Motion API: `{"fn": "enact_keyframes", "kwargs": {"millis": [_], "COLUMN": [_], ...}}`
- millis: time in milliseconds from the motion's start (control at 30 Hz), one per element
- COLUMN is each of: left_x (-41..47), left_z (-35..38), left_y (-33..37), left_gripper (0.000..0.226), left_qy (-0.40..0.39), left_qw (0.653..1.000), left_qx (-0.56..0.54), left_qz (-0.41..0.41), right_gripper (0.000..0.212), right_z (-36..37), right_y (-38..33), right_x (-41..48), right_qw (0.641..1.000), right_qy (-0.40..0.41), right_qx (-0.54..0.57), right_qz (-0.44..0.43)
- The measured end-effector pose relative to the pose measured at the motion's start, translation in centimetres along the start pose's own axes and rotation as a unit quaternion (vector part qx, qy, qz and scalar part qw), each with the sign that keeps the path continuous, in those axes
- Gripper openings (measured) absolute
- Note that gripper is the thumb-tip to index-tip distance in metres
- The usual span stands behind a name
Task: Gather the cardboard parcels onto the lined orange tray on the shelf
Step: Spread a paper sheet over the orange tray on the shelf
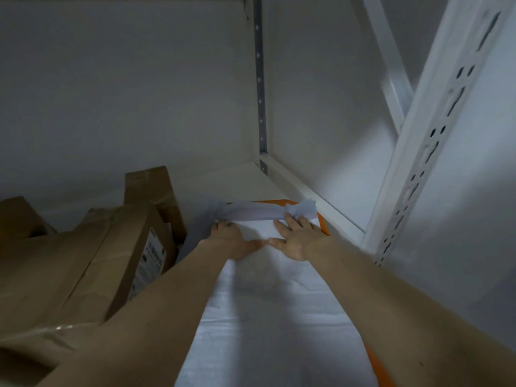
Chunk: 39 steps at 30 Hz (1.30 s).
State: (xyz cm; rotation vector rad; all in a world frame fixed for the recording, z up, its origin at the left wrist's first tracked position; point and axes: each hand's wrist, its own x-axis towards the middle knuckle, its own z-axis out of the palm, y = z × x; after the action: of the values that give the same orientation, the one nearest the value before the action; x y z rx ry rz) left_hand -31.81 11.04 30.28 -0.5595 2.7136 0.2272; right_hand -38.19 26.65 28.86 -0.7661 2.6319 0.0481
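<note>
— Which way does the tray lie?
— The orange tray [324, 228] sits at the right of the shelf [251, 185]; its long axis runs away from the person; it holds only a white liner [265, 317], far edge turned up, right corner crumpled.
— The hands?
— Both released, palms down on the liner; left hand [231, 241] at the far fold; right hand [296, 238] with fingers spread.
— The parcels?
— The cardboard parcels [97, 261] are heaped left of the tray on the shelf; the nearest one leans tilted.

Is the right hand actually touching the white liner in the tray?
Touching. The head view shows the right hand pressed flat on the white liner, with no gap under the palm.
</note>
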Motion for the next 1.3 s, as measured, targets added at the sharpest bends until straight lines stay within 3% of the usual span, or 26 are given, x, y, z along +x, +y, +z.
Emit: {"fn": "enact_keyframes", "kwargs": {"millis": [200, 400, 600, 700, 800, 900, 1067, 1300], "left_x": [-0.2, -0.1, -0.4, -1.6, -3.9, -6.4, -11.3, -15.5], "left_z": [1.4, 1.4, 1.2, 1.5, 1.3, 2.0, 3.6, 5.0], "left_y": [-1.0, -1.1, -1.1, -1.0, -0.4, 0.0, 0.2, 0.8], "left_gripper": [0.106, 0.12, 0.123, 0.125, 0.127, 0.132, 0.132, 0.12], "left_qy": [-0.02, 0.011, -0.001, -0.005, -0.006, -0.022, -0.091, -0.085], "left_qw": [0.998, 0.998, 0.996, 0.996, 0.999, 1.0, 0.994, 0.994], "left_qx": [-0.032, -0.052, -0.067, -0.075, -0.046, -0.002, 0.045, 0.061], "left_qz": [-0.047, -0.044, -0.053, -0.048, -0.026, 0.01, 0.028, 0.013], "right_gripper": [0.066, 0.06, 0.071, 0.068, 0.053, 0.038, 0.019, 0.04], "right_z": [0.2, 0.0, -0.3, -0.9, -1.4, -1.2, -0.2, 1.0], "right_y": [0.2, -0.3, 0.4, 0.4, 0.8, 2.0, 3.2, 2.9], "right_x": [0.2, -0.8, -0.7, -1.5, -2.9, -5.5, -10.5, -15.7], "right_qw": [1.0, 0.989, 0.999, 0.998, 0.995, 0.991, 0.992, 1.0], "right_qy": [0.01, 0.146, 0.041, 0.047, 0.087, 0.075, 0.11, 0.02], "right_qx": [-0.022, -0.03, 0.02, 0.031, 0.056, 0.1, 0.048, -0.009], "right_qz": [-0.001, -0.019, 0.024, 0.008, 0.01, 0.042, 0.044, 0.011]}}
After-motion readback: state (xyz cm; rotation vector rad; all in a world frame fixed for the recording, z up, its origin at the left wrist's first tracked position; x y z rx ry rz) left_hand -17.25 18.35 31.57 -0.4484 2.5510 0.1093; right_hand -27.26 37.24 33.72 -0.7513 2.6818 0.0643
